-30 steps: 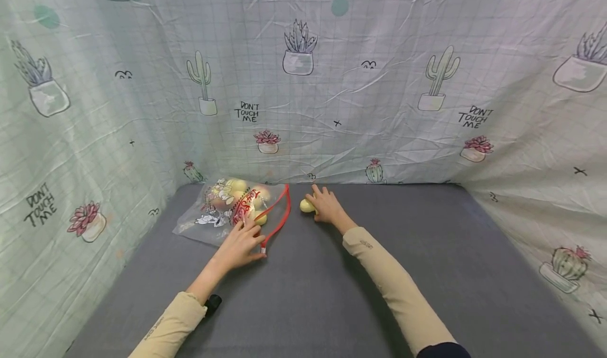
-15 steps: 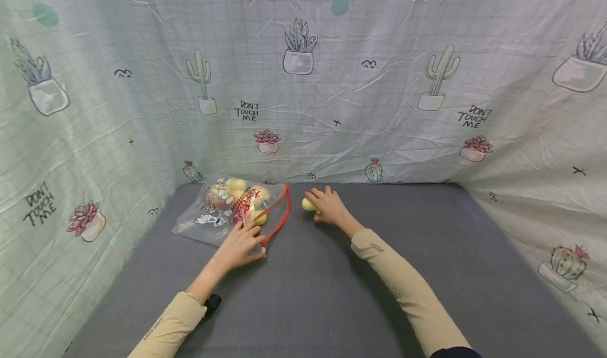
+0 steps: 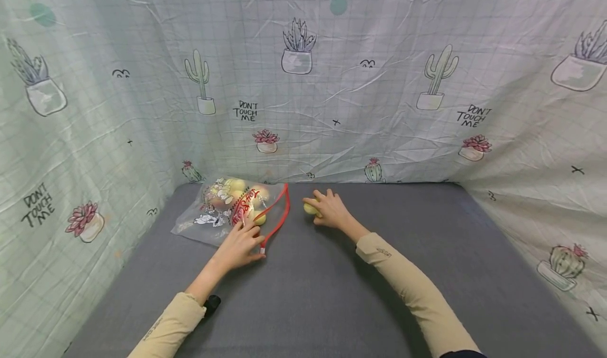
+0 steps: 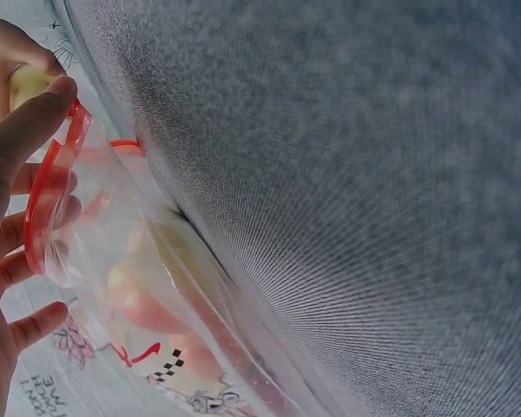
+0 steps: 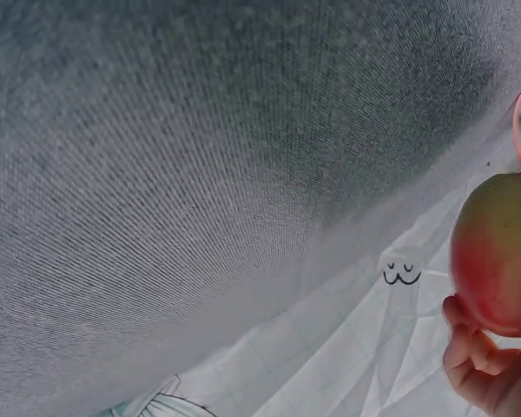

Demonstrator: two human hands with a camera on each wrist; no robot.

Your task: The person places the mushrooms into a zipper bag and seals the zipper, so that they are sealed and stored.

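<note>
My right hand (image 3: 332,210) grips a mango (image 3: 310,209) above the grey table, to the right of a clear zip bag (image 3: 201,229). The mango (image 5: 497,252) is yellow-green with a red blush in the right wrist view, partly cut off by the frame. With its thumb and fingers at the bag's mouth, my left hand (image 3: 239,244) holds the edge by the red zip strip (image 4: 36,213), which bows apart. Several yellow and pinkish fruits (image 4: 139,295) show through the printed plastic. The bag lies on its side, its mouth facing right.
A grey cloth-covered table (image 3: 303,305) spreads under both arms. A pale curtain (image 3: 341,94) printed with potted cacti hangs along the back and sides, close behind the bag. A black item (image 3: 212,305) shows at the left cuff.
My right hand and the mango have shifted slightly to the right, with the forearm swinging right too. The left hand and the bag stay in place.
</note>
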